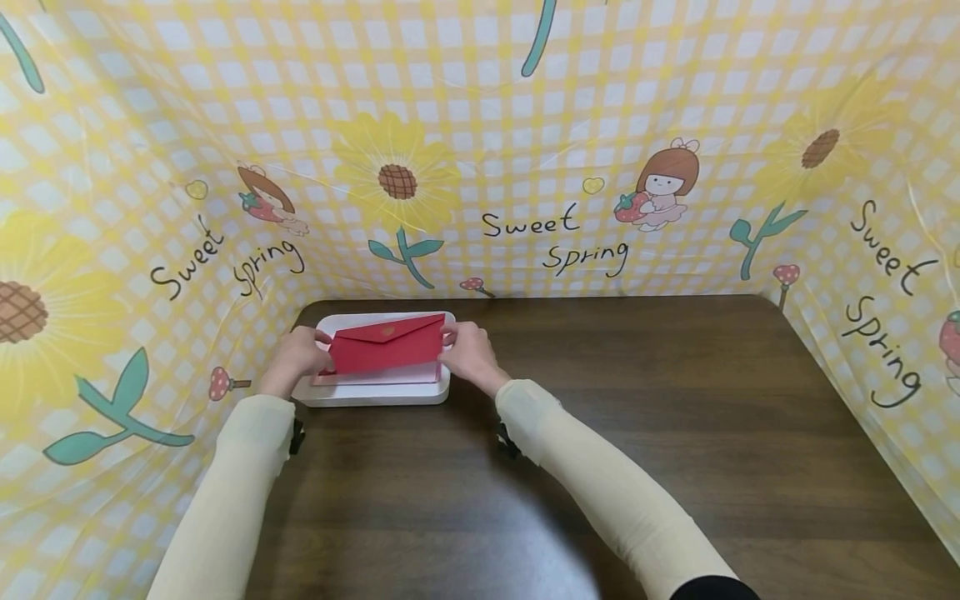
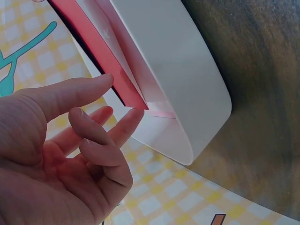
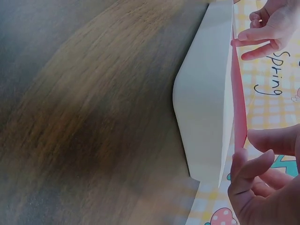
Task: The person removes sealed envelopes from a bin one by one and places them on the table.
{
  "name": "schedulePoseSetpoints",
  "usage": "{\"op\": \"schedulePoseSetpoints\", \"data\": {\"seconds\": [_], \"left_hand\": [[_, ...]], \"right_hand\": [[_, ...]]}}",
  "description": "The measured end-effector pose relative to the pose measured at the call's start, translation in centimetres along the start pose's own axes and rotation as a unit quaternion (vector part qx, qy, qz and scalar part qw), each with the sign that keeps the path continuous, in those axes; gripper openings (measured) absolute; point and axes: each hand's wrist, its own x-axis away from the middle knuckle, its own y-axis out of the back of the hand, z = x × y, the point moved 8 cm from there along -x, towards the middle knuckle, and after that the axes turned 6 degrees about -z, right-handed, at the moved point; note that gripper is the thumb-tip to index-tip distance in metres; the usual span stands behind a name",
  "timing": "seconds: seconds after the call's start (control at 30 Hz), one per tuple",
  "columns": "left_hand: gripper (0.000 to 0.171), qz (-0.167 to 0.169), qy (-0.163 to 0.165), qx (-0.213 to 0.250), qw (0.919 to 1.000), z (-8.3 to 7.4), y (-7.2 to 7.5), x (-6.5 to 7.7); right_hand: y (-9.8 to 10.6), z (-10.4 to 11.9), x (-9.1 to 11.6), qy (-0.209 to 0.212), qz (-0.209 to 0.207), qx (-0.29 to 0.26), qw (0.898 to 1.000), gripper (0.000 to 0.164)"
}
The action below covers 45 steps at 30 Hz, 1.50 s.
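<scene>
A red envelope, its pointed flap bearing a small gold-coloured spot, is held by both hands over a white tray. The left hand pinches its left end; in the left wrist view the thumb and a fingertip meet the envelope's corner. At the opposite end, the right hand grips the edge between thumb and fingers, which the right wrist view shows beside the tray's wall. Pale pink paper lies in the tray under the envelope, largely covered by it.
The tray stands at the back left of a dark wooden table. A yellow checked cloth with flowers and lettering hangs close behind the table and along both sides.
</scene>
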Motion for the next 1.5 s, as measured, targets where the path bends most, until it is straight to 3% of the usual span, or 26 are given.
{"op": "schedulePoseSetpoints", "data": {"seconds": [0.5, 0.6, 0.8, 1.03, 1.5], "left_hand": [[0.053, -0.004, -0.017, 0.022, 0.9996, -0.3, 0.5, -0.4], [0.052, -0.008, -0.022, 0.02, 0.9995, -0.3, 0.5, -0.6], [0.047, -0.007, -0.024, 0.022, 0.9994, -0.4, 0.3, -0.8], [0.04, -0.02, -0.024, 0.03, 0.9991, -0.9, 0.4, -0.6], [0.039, -0.033, 0.0, 0.027, 0.9991, -1.5, 0.3, -0.4]], "right_hand": [[1.0, -0.4, -0.4, -0.009, -0.017, -0.011, 1.0, 0.058], [1.2, -0.3, -0.4, -0.005, -0.018, -0.009, 1.0, 0.052], [1.4, -0.3, -0.3, 0.002, -0.023, 0.009, 1.0, 0.023], [1.3, -0.9, 0.2, -0.027, -0.022, -0.032, 0.999, 0.052], [2.0, -1.6, 0.1, -0.056, -0.037, -0.064, 0.996, 0.051]]}}
